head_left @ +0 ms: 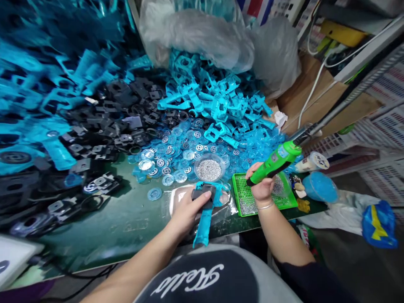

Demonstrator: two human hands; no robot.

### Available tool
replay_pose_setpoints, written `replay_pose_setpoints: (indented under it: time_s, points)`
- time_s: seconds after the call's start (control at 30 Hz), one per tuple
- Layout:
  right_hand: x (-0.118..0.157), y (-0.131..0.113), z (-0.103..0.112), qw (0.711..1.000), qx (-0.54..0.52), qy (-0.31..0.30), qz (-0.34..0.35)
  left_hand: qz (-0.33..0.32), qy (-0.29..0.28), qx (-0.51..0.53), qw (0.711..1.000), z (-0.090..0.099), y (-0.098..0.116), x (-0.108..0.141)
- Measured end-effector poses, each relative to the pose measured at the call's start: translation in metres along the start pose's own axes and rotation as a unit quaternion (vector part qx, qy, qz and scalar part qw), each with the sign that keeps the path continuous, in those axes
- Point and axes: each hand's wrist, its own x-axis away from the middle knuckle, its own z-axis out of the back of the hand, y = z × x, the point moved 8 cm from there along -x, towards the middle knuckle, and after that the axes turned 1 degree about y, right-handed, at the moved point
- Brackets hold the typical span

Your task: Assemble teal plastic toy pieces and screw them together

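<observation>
My left hand (189, 206) grips a blue plastic housing (205, 225), with a black plastic block (203, 194) set at its upper end under my thumb. Both are held over a clear plastic bag at the table's front edge. Wrapped around a green electric screwdriver (274, 162) is my right hand (263, 187), raised above a green perforated tray (244, 195). The screwdriver tilts, its cable end up to the right; its bit is hidden from view. Small metal screws lie in the tray. A round clear tub (210, 167) full of screws stands just beyond the housing.
Clear blue discs (167, 162) spread over the table's middle. Black parts (126, 109) are heaped to the left, blue housings (217, 99) at the back. A blue tub (319, 187) and a small cup (312, 162) stand right of the tray. A metal-sheathed arm (350, 88) crosses the upper right.
</observation>
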Motion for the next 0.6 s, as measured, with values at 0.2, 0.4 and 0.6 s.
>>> replay_pose_setpoints:
  time_s: [0.2, 0.4, 0.6]
  points:
    - [-0.011, 0.021, -0.012, 1.0, 0.002, -0.002, -0.007, 0.011, 0.03, -0.077, 0.997, 0.0, 0.003, -0.001]
    - [-0.007, 0.039, -0.014, 0.999, 0.012, -0.015, -0.028, 0.015, 0.05, -0.098, 0.994, 0.001, 0.007, -0.002]
    - [-0.005, 0.042, -0.015, 0.999, 0.011, -0.017, -0.031, 0.001, 0.031, -0.104, 0.994, 0.002, 0.003, -0.005]
